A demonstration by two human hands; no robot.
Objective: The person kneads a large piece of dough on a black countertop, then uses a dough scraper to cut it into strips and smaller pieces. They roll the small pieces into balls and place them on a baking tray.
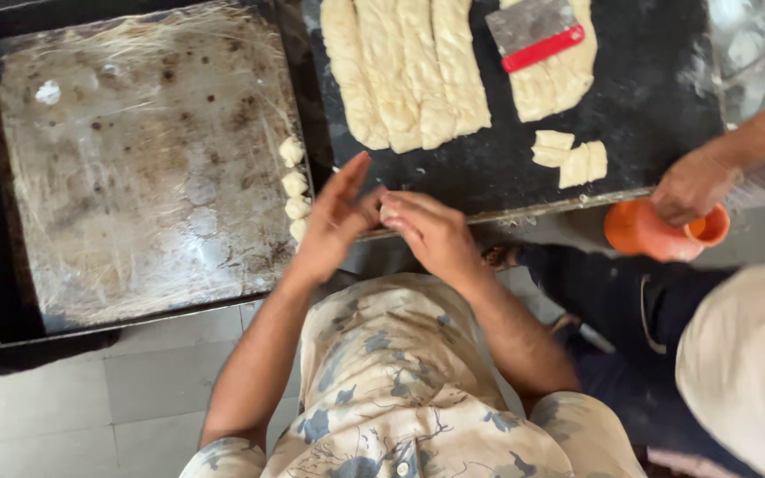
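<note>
My left hand (334,221) and my right hand (431,232) press together around a small piece of dough (387,212), palms facing each other, just off the near edge of the black work surface (648,97). A short column of small dough balls (295,184) lies along the right edge of the greased metal baking tray (135,168), close to my left hand. Long strips of dough (409,71) lie on the black surface beyond my hands. A few cut dough pieces (568,158) sit to their right.
A metal scraper with a red handle (535,34) rests on the dough at the top. Another person's hand (691,184) grips an orange cup (657,232) at the right, their dark-trousered leg beside me. Grey floor tiles (161,389) show below the tray.
</note>
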